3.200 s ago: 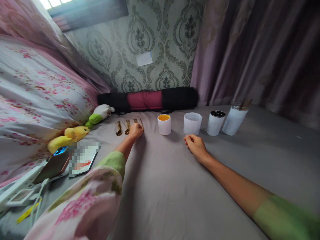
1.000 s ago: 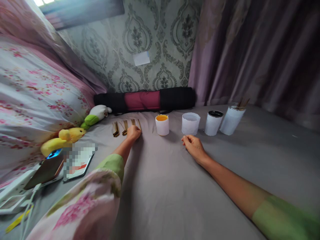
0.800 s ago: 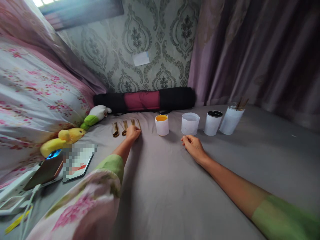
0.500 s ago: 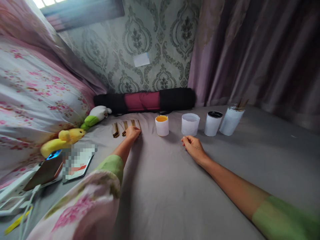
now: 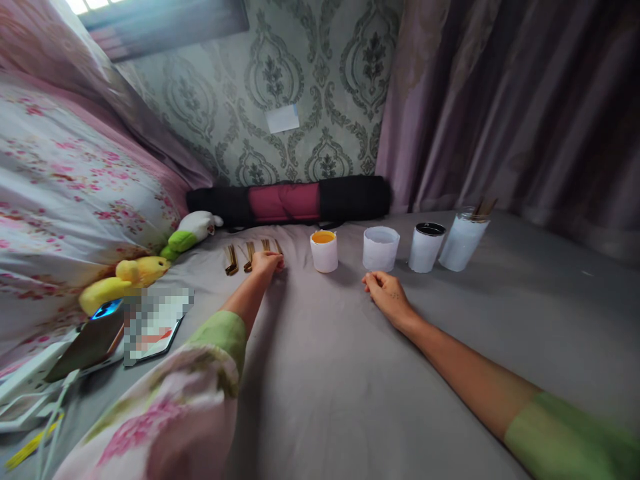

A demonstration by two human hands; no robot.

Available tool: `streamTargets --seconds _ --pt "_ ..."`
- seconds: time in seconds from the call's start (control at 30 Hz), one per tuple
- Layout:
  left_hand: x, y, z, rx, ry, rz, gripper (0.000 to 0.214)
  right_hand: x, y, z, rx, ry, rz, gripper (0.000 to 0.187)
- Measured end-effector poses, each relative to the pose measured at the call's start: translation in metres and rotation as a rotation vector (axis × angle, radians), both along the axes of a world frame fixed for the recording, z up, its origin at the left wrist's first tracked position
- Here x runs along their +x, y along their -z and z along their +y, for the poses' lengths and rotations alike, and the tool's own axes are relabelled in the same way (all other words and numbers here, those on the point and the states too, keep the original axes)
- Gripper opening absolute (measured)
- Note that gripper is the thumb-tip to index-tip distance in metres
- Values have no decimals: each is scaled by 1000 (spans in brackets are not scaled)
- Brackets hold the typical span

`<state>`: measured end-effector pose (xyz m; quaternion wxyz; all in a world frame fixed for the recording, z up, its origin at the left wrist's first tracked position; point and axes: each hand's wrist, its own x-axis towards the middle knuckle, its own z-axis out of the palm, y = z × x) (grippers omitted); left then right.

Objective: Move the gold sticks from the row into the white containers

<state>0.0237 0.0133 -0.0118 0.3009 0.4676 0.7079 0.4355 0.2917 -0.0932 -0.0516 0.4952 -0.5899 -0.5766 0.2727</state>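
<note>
Fingers (image 5: 277, 257) of the left hand (image 5: 265, 264): bunched together at the near end of a thin brown strip (image 5: 279, 247), toward the far edge of the bed (image 5: 320, 373). Cannot tell whether they grip it; contact hidden by the hand. Just left of the strip, three brown bundles (image 5: 231, 261) in a row; leftmost bent into an L, the others partly behind the hand.

Right hand (image 5: 390, 295): fingers folded loosely inward, thumb and forefinger together, at the bed surface just in front of a translucent white tub (image 5: 381, 256).

Containers, left to right, along the far part of the bed: white cup (image 5: 324, 257) with orange contents; the tub; white can (image 5: 425, 255), dark inside; white jar (image 5: 463, 245), brown sticks (image 5: 483, 209) protruding, nearest the far right corner. Black-and-maroon roll (image 5: 285, 203) lies along the far edge. Left edge: white-and-green plush (image 5: 194, 228), then yellow plush (image 5: 125, 279), closer to the viewer.
</note>
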Motion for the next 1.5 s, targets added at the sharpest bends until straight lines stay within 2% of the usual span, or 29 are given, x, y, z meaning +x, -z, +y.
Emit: streamTargets --seconds 0.13,0.23,0.5,0.9,1.5 --pt "7 1 -5 24 3 -283 3 -1 -3 -2 -4 -2 0 34" --pt "12 3 -9 38 1 -447 5 -1 -5 -3 -14 3 3 35" --pt "30 4 -21 35 -18 -711 13 -2 -7 -4 -29 0 7 33" --pt "45 3 -43 17 72 -879 14 -1 -6 -4 -20 -9 18 34" --pt "66 8 -75 34 220 -950 14 -1 -5 -4 -22 2 3 35"
